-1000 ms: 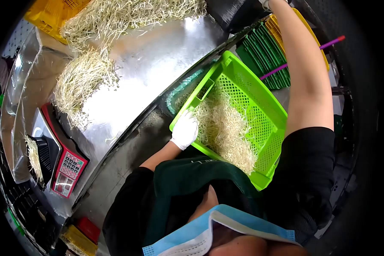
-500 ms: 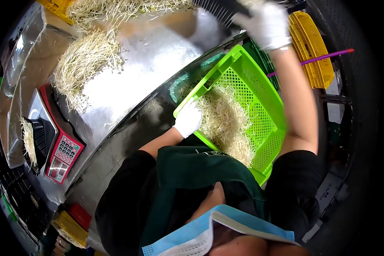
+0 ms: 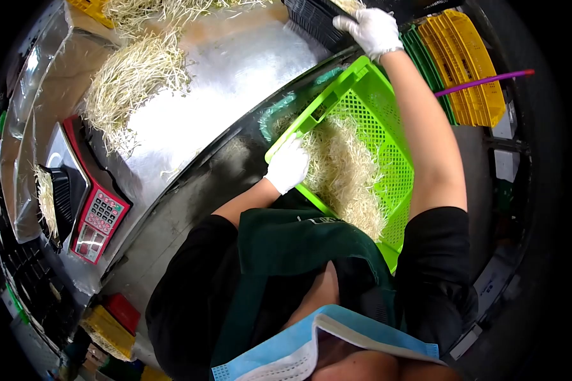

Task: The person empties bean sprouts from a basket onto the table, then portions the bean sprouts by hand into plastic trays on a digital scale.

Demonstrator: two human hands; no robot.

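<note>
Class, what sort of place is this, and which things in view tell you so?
Probably a produce-packing workroom: sprouts lie heaped on a metal table, a red scale bears a black tray with sprouts, and a green basket holds more.

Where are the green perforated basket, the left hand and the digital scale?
Green perforated basket [image 3: 389,155]: head view, bare mesh.
Left hand [image 3: 288,165]: head view, back of glove.
Digital scale [image 3: 103,211]: head view, keypad.

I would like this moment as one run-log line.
left hand: on edge of lime-green crate | right hand: at black tray | bean sprouts: in crate
</note>
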